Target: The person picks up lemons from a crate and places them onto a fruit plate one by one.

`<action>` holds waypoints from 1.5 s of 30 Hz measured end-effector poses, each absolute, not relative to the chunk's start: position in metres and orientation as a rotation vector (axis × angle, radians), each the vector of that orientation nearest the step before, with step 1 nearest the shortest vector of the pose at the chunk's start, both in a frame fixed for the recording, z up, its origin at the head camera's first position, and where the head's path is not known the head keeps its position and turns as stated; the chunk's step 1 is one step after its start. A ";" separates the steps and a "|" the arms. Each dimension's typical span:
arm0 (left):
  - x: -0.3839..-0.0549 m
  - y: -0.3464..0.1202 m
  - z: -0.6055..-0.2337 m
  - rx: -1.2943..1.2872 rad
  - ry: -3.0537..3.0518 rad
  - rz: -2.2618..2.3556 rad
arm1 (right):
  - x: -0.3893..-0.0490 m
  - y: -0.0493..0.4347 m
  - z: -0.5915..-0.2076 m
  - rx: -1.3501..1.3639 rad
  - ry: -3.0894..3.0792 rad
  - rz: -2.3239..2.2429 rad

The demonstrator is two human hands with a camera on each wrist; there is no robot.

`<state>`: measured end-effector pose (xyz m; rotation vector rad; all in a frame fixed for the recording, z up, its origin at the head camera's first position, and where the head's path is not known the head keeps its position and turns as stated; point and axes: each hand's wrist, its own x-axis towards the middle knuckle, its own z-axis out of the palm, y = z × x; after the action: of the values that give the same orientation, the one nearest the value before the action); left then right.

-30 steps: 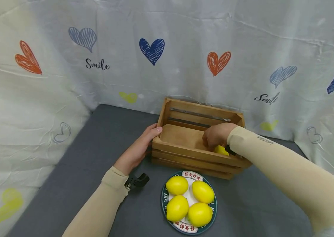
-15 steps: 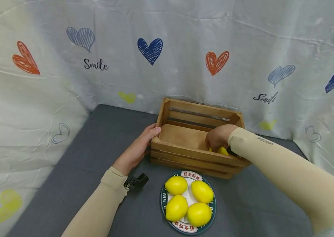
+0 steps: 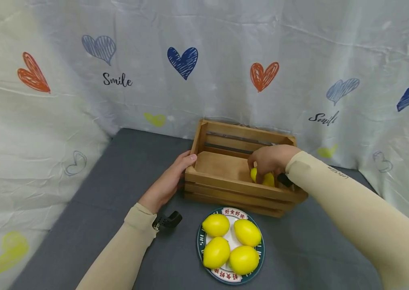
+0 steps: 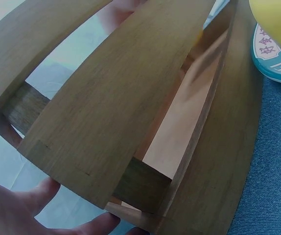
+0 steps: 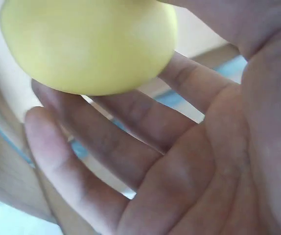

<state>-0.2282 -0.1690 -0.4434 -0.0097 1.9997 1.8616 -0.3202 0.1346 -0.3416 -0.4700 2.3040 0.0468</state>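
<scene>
My right hand [image 3: 272,158] is inside the slatted wooden crate [image 3: 233,193], near its right end, and grips a yellow lemon [image 5: 89,46]. In the head view, yellow shows on both sides of the thumb; whether a second lemon lies there I cannot tell. My left hand [image 3: 168,181] rests against the crate's left end, its thumb at the top edge and the other fingers along the outside. In the left wrist view, its fingertips [image 4: 104,223] touch the end of the slats.
In front of the crate, a round plate [image 3: 200,241] with a dark green patterned rim carries several lemons [image 3: 244,260]. A grey cloth [image 3: 117,193] covers the table. Behind the crate hangs a white curtain [image 3: 222,48] printed with hearts.
My right hand has risen a little inside the crate with the lemon, and more yellow shows around the thumb. My left hand, the crate and the plate stay put.
</scene>
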 end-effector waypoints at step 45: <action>-0.230 -0.165 -0.443 0.023 1.986 1.879 | -0.164 0.113 -0.295 -1.085 2.616 0.036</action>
<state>-0.2299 -0.1655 -0.4432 0.0233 1.9859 1.8793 -0.1640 0.1127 -0.2947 -1.0849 2.6164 0.0357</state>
